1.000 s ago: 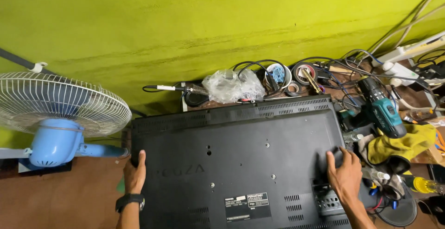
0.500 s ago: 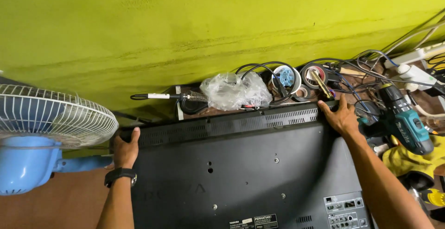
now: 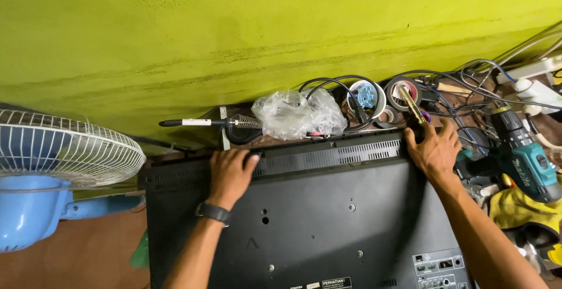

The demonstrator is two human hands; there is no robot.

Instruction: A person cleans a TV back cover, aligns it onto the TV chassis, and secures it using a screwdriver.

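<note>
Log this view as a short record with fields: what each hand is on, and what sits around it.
left hand: flat on the far edge of the black television back panel
right hand: gripping the panel's far right corner
behind panel: soldering iron, crumpled clear plastic bag, tape rolls
left side: blue fan
right side: teal cordless drill
wall: yellow-green
</note>
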